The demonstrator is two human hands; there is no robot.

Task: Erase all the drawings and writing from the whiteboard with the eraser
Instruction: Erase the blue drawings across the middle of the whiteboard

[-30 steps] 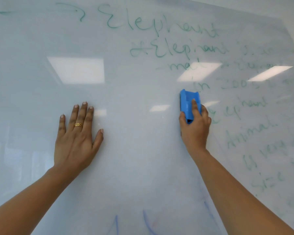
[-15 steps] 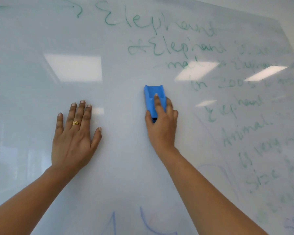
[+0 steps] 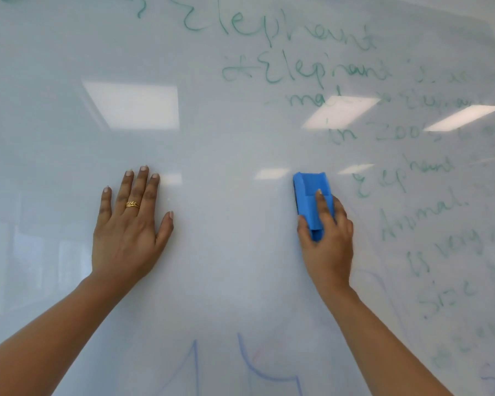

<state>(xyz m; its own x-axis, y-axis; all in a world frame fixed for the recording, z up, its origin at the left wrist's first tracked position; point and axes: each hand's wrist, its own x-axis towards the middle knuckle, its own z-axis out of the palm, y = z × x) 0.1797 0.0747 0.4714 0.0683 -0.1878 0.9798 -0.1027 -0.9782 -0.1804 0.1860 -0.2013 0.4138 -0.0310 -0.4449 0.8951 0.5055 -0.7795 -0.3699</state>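
Head view: eraser [image 3: 309, 190] on whiteboard [image 3: 226, 138], long axis near vertical, in grip of right hand [image 3: 326, 247]; left hand [image 3: 126, 235] flat.

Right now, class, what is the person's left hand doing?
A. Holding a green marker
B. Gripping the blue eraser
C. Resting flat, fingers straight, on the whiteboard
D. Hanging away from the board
C: the left hand lies flat on the whiteboard, while the right hand grips the eraser.

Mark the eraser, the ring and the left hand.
eraser [image 3: 309, 184], head view, bare blue top above the fingertip.
ring [image 3: 133, 204], head view, gold band's front.
left hand [image 3: 126, 238], head view, back of the hand.
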